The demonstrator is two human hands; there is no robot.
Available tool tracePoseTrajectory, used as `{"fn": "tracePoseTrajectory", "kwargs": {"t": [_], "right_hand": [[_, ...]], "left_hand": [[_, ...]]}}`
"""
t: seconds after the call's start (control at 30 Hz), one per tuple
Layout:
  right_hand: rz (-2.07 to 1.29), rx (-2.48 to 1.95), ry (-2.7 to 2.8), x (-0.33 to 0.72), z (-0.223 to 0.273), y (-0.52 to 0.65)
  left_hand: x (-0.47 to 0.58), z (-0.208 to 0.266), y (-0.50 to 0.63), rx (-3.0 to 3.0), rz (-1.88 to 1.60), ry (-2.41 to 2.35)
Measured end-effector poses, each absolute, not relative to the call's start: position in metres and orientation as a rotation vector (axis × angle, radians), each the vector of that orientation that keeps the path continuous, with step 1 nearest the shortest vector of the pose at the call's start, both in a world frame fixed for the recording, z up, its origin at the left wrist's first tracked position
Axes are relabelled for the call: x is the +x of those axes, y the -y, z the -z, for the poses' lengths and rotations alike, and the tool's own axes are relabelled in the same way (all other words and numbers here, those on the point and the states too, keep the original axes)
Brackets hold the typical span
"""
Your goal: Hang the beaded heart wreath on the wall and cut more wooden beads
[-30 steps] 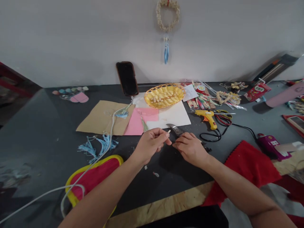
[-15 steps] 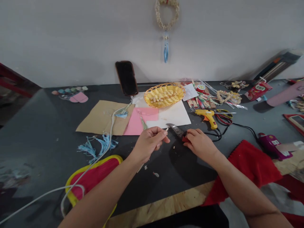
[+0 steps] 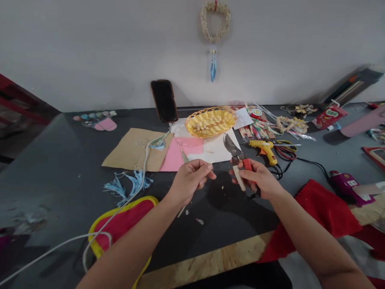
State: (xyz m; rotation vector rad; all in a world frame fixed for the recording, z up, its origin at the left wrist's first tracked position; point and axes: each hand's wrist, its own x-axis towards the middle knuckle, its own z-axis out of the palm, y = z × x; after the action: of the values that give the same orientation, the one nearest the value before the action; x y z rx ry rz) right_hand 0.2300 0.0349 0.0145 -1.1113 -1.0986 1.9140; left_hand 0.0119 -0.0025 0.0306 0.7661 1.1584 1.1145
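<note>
My left hand (image 3: 192,178) is closed in a pinch over the dark table, on a thin pale stick (image 3: 181,211) whose lower end shows beneath my wrist. The rest of the stick is mostly hidden by my fingers. To the right, my right hand (image 3: 260,178) is wrapped around pruning shears (image 3: 239,176) with one red and one whitish handle. Their dark blades point up and away, over the edge of a white sheet (image 3: 215,152). Small pale scraps (image 3: 199,221) lie on the table below my hands.
Behind my hands stands a yellow woven basket (image 3: 210,122) with small pale pieces. A yellow glue gun (image 3: 264,149) and cables lie right. Blue tassels (image 3: 128,186), a white cord (image 3: 144,164) and a pink-and-yellow pad (image 3: 126,224) are left. A phone (image 3: 165,100) leans on the wall.
The shears have swung upright in my right hand, away from the stick's tip, and their handles now show. My left hand keeps its pinch. The view has shifted slightly.
</note>
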Motion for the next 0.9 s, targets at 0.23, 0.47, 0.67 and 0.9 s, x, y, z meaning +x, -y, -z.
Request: {"fn": "tracePoseTrajectory", "kwargs": {"t": [0.23,0.47,0.67,0.9], "right_hand": [[-1.802,-0.931,1.426,0.232,-0.017,-0.023],[-1.344,-1.011,1.764,0.227,-0.018,-0.023],[-1.691,-1.114,1.17,0.221,-0.017,-0.023],[-1.774,-0.998,0.966,0.218,-0.013,-0.027]], "left_hand": [[0.011,-0.033,0.001,0.738,-1.178,-1.151],[0.011,-0.035,0.001,0.721,-1.203,-1.158],[0.01,-0.036,0.002,0.722,-1.201,-1.15],[0.01,-0.035,0.003,0.764,-1.191,-1.141]]}}
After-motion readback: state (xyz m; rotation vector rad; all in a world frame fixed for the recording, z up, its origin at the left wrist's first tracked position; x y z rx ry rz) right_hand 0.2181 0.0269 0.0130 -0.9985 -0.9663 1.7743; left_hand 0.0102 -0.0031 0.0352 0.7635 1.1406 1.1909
